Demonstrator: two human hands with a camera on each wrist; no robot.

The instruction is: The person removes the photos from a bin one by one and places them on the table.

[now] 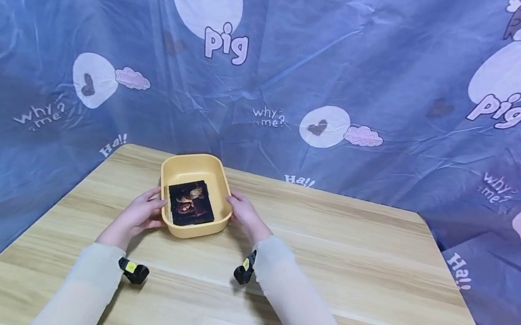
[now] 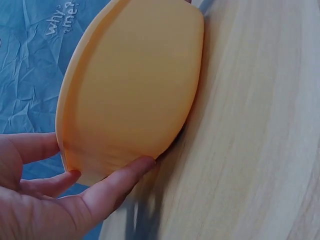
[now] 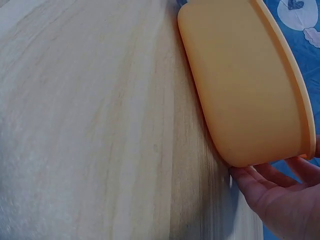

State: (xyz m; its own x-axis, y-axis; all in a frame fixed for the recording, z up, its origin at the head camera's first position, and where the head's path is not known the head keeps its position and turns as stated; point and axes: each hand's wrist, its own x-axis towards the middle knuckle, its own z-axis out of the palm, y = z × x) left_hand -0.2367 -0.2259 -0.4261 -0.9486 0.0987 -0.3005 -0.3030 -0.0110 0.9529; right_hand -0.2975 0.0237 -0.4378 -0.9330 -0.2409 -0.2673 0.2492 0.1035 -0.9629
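A yellow, rounded rectangular plastic bin is held between both hands toward the back left of the wooden table. Inside it lies a flat dark card printed with a brownish picture; a pale edge shows along its left side. My left hand grips the bin's left side, thumb at the rim. On the opposite side, my right hand holds the right wall near the rim. Both wrist views show the outer wall of the bin close to the tabletop; whether its base fully touches is unclear.
Pale wood-grain table extends to the right and in front of the bin. A blue printed cloth hangs behind and along the sides. Black wrist cameras sit on both cream sleeves.
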